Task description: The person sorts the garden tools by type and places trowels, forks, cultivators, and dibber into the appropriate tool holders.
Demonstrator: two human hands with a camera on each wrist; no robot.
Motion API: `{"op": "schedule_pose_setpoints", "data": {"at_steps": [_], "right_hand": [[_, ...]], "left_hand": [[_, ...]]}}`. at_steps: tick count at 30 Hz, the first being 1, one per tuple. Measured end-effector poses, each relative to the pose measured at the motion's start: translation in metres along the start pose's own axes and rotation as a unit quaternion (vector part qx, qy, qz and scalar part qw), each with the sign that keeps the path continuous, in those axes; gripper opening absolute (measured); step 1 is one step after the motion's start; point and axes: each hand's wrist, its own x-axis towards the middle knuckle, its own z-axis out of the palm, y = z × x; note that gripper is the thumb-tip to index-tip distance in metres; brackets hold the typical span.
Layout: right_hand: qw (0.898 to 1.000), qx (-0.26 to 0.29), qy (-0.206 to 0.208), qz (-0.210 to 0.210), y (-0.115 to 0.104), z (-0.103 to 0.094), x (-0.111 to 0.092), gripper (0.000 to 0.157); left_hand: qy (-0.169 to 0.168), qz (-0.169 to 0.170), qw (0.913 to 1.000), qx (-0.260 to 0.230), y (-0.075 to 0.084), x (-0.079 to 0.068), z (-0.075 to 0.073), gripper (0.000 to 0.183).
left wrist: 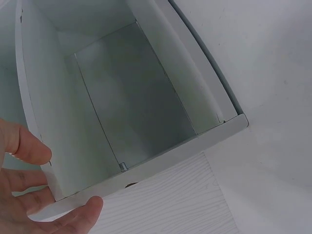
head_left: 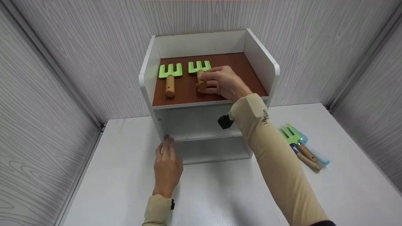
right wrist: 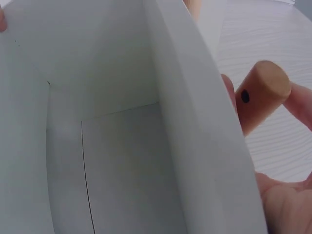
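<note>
One hand [head_left: 223,81], right, pinches fork [head_left: 198,70]; left [head_left: 167,168], outstretched, touches shelf [head_left: 188,106].

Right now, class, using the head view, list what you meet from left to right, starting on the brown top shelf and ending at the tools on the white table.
First green fork → second green fork → right hand → cabinet's right side wall → pile of garden tools.

Green fork [head_left: 199,67], wooden handle [right wrist: 261,95], in right hand [head_left: 226,81].
</note>
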Motion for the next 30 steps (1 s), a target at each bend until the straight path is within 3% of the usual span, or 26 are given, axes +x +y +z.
{"op": "schedule_pose_setpoints", "data": {"at_steps": [5,8,20,30], "right_hand": [[1.0,0.003,-0.022,0.002,-0.001,-0.002,-0.004,0.07],[1.0,-0.014,-0.023,0.003,-0.002,-0.004,-0.008,0.074],[0.991,-0.134,0.009,-0.006,0.0,-0.003,-0.02,0.068],[0.987,-0.16,0.013,-0.021,0.001,-0.004,-0.025,0.064]], "left_hand": [[-0.002,-0.004,1.0,-0.007,0.002,-0.001,-0.001,0.065],[-0.007,-0.007,0.9999,-0.012,0.004,-0.001,-0.001,0.064],[-0.012,0.002,0.9999,0.01,0.005,-0.003,-0.003,0.066],[-0.013,0.0,0.9999,0.009,0.005,-0.002,-0.003,0.069]]}}
